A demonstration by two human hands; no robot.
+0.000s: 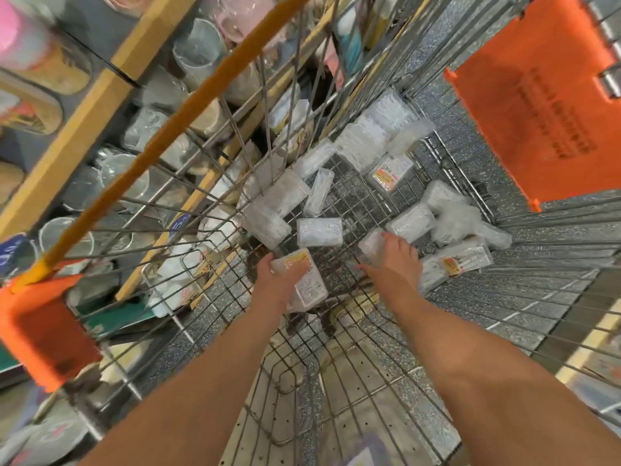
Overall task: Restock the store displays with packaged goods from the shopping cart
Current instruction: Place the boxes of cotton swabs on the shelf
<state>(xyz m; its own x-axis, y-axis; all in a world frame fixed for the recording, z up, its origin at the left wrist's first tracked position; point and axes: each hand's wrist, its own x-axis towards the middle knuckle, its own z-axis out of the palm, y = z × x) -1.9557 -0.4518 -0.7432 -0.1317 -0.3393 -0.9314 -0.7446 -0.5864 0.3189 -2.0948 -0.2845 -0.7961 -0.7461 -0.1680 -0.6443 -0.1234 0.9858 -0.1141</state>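
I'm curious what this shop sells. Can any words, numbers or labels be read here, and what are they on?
Nothing reads clearly.
Orange flap on the cart: rows of dark print, too blurred to read.
Pack in the left hand: orange and white label, print too small.
Pack on the cart floor: coloured label, unreadable.
Blue tag on the shelf edge: perhaps a "5", not certain.

Wire shopping cart (353, 203), silver mesh w/ orange handle trim. Approx a dozen clear plastic packets of white goods lie scattered flat on its floor, most toward the far end. Labelled pack (307, 280), orange/yellow sticker at top, held tilted in left hand (268, 280) just above the cart floor. Small clear pack (373, 245) gripped by right hand (395, 260). Another labelled pack (391, 173) lies flat near the far wall. Store shelves (100, 105) w/ clear cups beside the cart, left.
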